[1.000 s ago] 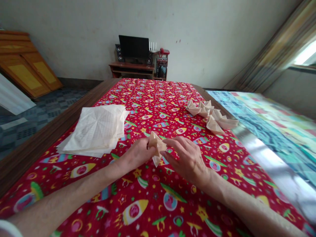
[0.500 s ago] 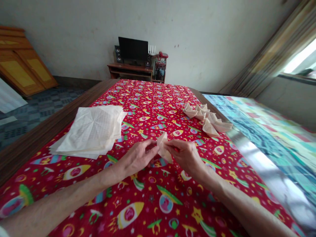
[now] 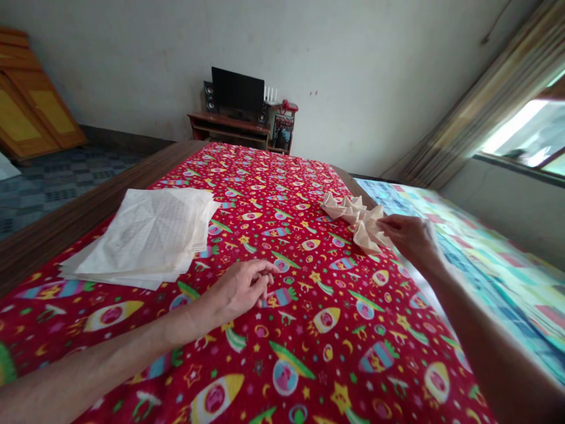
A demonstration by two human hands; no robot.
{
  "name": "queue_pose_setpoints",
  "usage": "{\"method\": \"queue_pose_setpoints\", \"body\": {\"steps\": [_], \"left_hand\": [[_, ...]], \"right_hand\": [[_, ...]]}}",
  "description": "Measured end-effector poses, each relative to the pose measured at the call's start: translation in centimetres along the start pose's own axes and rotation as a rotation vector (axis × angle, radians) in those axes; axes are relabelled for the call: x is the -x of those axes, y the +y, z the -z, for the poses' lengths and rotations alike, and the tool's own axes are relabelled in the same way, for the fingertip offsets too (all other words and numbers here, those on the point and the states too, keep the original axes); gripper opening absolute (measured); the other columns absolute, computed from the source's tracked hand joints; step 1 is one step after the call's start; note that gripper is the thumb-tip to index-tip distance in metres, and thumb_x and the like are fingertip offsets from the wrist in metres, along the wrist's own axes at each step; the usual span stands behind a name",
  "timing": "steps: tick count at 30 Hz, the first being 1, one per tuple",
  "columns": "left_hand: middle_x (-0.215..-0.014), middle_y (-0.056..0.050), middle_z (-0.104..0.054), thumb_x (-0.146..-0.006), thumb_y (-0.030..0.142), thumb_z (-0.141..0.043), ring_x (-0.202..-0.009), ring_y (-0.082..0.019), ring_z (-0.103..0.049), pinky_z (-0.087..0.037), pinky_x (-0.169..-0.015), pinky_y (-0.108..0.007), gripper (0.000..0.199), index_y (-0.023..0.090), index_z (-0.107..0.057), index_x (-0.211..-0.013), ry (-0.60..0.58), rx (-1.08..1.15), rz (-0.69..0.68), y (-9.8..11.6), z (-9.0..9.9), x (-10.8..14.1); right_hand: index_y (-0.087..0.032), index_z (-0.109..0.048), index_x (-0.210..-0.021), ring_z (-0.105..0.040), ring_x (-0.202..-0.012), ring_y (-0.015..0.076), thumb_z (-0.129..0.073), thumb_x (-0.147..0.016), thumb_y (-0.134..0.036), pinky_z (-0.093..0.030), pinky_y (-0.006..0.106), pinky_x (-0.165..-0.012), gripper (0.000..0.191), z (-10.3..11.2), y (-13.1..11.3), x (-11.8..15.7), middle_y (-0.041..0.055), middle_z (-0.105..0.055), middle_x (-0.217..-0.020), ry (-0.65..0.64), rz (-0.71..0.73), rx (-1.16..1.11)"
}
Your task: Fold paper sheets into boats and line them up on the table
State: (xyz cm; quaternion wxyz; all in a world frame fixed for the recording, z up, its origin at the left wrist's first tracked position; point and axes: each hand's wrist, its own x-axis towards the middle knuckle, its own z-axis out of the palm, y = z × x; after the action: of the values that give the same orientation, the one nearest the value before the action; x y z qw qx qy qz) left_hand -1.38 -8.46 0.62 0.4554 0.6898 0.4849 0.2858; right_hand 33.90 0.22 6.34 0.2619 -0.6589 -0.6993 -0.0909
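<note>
Perhaps for delicacy, the right hand pinches narrowly at cream folded-paper shapes, grip unclear. The left hand curls loosely, empty, over red rocket-print cloth.

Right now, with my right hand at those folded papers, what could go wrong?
Your right hand could crush the pointed cream folded-paper pieces crowded beside it. One might get bumped over the nearby right edge of the brown wooden table. The uneven stack of thin white square sheets could slide if brushed.
</note>
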Motion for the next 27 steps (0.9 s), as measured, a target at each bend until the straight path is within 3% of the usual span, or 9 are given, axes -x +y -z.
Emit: {"method": "queue_pose_setpoints", "body": {"steps": [6, 18, 27], "left_hand": [[-0.059, 0.003, -0.058, -0.083, 0.018, -0.04, -0.047, -0.008, -0.056, -0.046, -0.049, -0.018, 0.027, 0.012, -0.063, -0.095, -0.011, -0.042, -0.001, 0.3, 0.2, 0.1], [-0.061, 0.002, -0.058, -0.083, 0.016, -0.04, -0.044, -0.007, -0.055, -0.045, -0.047, -0.017, 0.026, 0.011, -0.064, -0.093, -0.009, -0.037, -0.061, -0.4, 0.1, 0.0], [-0.063, 0.002, -0.059, -0.083, 0.016, -0.04, -0.045, -0.007, -0.055, -0.046, -0.049, -0.017, 0.027, 0.011, -0.065, -0.093, 0.001, -0.09, -0.102, -0.7, 0.1, -0.1]], "right_hand": [[-0.018, -0.073, -0.074, -0.062, -0.062, 0.0189, -0.053, -0.076, -0.025, -0.038, 0.027, -0.055, 0.021, -0.9, 1.3, -0.9, 0.0069, -0.071, -0.071, -0.159, 0.045, 0.156], [-0.016, -0.075, -0.079, -0.062, -0.067, 0.0189, -0.049, -0.078, -0.023, -0.036, 0.027, -0.057, 0.026, -3.4, 1.9, -0.5, 0.0086, -0.073, -0.08, -0.272, 0.096, 0.303], [-0.016, -0.076, -0.076, -0.055, -0.055, 0.0153, -0.051, -0.075, -0.025, -0.031, 0.026, -0.052, 0.026, -4.6, 2.0, -0.8, 0.0075, -0.069, -0.067, -0.292, 0.056, 0.304]]}}
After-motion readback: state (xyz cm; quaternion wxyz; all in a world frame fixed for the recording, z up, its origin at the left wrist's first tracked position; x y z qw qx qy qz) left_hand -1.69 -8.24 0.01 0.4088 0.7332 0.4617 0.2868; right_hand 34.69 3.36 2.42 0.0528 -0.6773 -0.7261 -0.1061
